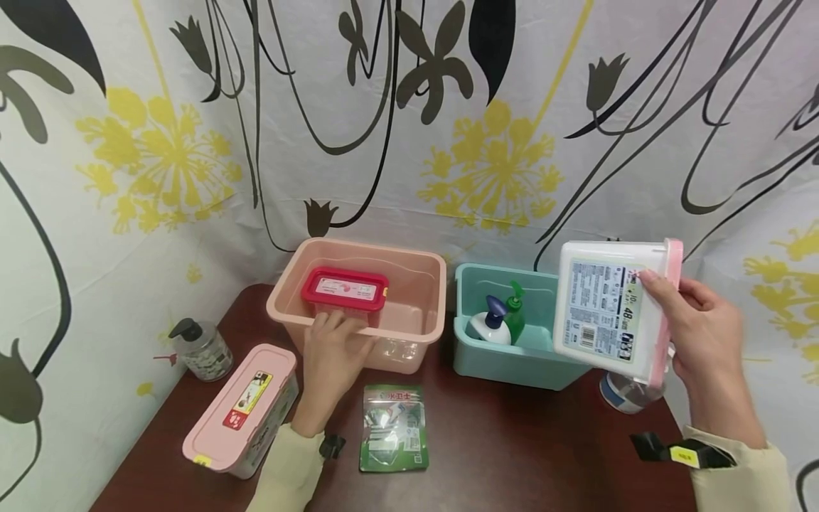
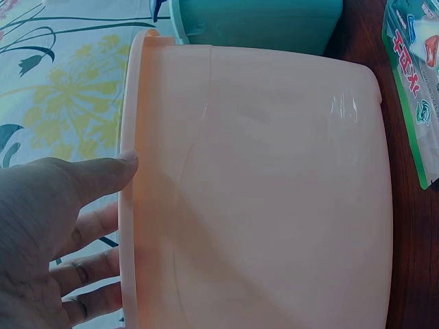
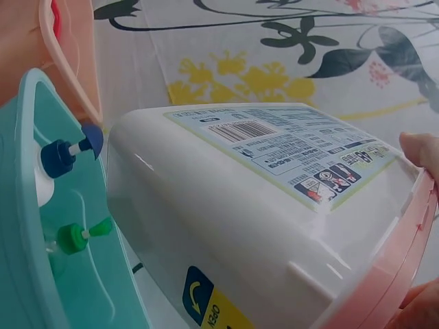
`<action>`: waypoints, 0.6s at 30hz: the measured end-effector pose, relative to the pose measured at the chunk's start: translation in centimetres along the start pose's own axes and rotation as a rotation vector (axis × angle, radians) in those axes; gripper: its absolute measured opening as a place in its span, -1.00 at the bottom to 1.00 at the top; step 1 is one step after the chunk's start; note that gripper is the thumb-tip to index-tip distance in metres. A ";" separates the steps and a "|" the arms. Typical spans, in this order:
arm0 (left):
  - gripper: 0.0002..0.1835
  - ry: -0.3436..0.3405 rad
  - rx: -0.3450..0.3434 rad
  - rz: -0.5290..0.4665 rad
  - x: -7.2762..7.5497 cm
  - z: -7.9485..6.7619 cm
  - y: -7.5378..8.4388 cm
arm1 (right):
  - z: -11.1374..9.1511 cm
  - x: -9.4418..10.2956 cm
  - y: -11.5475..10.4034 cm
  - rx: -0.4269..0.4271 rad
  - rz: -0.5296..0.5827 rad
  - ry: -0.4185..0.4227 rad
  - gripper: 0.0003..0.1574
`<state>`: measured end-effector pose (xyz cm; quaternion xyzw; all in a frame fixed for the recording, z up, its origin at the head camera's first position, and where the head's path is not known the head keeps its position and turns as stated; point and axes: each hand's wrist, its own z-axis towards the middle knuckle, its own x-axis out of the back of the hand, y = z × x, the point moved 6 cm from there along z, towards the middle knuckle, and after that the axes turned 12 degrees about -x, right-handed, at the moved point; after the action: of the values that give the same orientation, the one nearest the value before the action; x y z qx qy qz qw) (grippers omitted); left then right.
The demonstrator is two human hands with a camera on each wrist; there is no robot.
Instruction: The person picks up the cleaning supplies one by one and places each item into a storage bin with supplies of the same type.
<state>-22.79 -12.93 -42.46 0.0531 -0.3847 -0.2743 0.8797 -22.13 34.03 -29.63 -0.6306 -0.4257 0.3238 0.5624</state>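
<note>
My left hand (image 1: 334,359) grips the front rim of a peach plastic bin (image 1: 417,284), thumb outside and fingers over the inner side in the left wrist view. Inside the bin, just beyond the fingers, sits a clear box with a red lid (image 1: 345,289). At the right, my right hand (image 1: 713,348) holds a white plastic box (image 3: 206,205) with a pink lid (image 1: 667,313) by its lid end. This box is turned on its side, label showing, raised beside the teal bin (image 1: 505,363) and overlapping its right end in the head view.
In the teal bin stand a white pump bottle (image 1: 491,327) with a blue top and a green pump bottle (image 1: 515,313). A green pouch (image 1: 393,430) lies in front. A pink-lidded box (image 1: 239,409) and clear pump bottle (image 1: 203,352) stand left; another clear bottle (image 1: 623,395) stands right.
</note>
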 end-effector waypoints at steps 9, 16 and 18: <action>-0.57 -0.008 -0.002 0.009 0.0 0.0 0.0 | -0.6 -2.5 -1.2 0.040 -0.080 -0.043 -0.22; -0.57 -0.003 -0.006 0.001 0.0 0.0 -0.1 | -0.9 -4.8 -1.6 0.058 -0.105 -0.085 -0.23; -0.57 -0.003 -0.005 0.000 0.0 0.0 -0.1 | -1.1 -5.3 -1.6 0.051 -0.123 -0.093 -0.21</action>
<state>-22.80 -12.99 -42.52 0.0504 -0.3853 -0.2753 0.8793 -23.70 28.77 -28.30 -0.5730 -0.4809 0.3285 0.5766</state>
